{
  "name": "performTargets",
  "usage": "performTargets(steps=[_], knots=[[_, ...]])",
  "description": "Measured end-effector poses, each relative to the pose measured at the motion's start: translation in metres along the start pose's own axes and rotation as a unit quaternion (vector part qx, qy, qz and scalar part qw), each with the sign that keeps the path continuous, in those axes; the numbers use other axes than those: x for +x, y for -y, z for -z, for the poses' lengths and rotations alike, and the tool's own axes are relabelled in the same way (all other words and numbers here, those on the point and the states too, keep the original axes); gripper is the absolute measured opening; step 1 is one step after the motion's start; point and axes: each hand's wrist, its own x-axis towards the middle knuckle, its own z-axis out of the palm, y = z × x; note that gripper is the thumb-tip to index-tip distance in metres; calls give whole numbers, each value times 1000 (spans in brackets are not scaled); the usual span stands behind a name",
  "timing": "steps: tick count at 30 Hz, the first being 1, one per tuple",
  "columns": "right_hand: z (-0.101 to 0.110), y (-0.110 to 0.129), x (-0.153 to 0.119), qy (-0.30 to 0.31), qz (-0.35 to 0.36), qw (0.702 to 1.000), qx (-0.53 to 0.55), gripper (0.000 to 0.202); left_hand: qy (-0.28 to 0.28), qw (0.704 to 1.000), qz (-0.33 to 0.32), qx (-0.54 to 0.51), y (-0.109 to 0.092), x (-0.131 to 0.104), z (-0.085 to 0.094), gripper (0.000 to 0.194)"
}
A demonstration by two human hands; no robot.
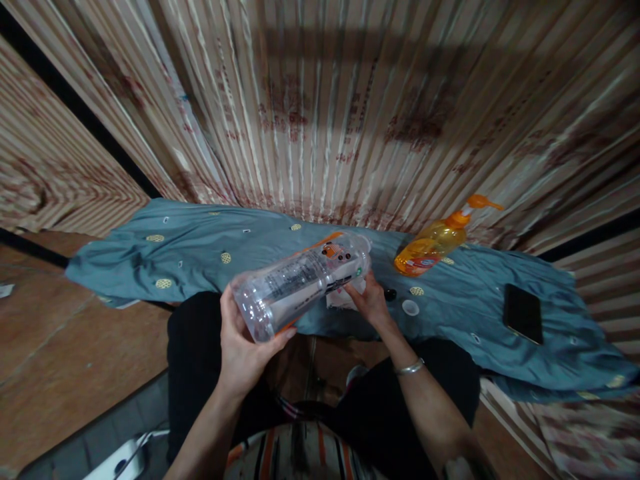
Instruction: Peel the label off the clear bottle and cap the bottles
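A large clear plastic bottle (303, 283) with a grey and orange printed label is held tilted above the cloth, its base toward the lower left and its neck toward the upper right. My left hand (245, 347) is wrapped around the base end. Near the neck, my right hand (370, 299) grips the bottle from below, and some of its fingers are hidden behind it. A whitish piece, perhaps tissue or cloth (343, 299), shows under the bottle by my right hand. Close by on the cloth lie a small white cap (411, 307) and a small black object (390, 294).
An orange pump bottle (430, 247) with yellow liquid stands at the back right of the narrow table under a blue-green cloth (190, 253). A black phone (523, 313) lies at the right. Striped curtains (320, 120) hang right behind the table. A white device (120, 460) with a cable sits at lower left.
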Motion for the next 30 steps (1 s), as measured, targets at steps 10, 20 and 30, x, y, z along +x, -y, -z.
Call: performTargets(steps=[10,20,30], knots=[[0,-1,2,2,3,1000,-10,61,-2,1000,-24,-7,3,0,0,103],[3,4,1,6,7,1000,-5,56,0,999,-35,2,6,0,1,104],[1,2,1,-1,16,1000,-6,56,7,999,-38,8,8,1,3,105]])
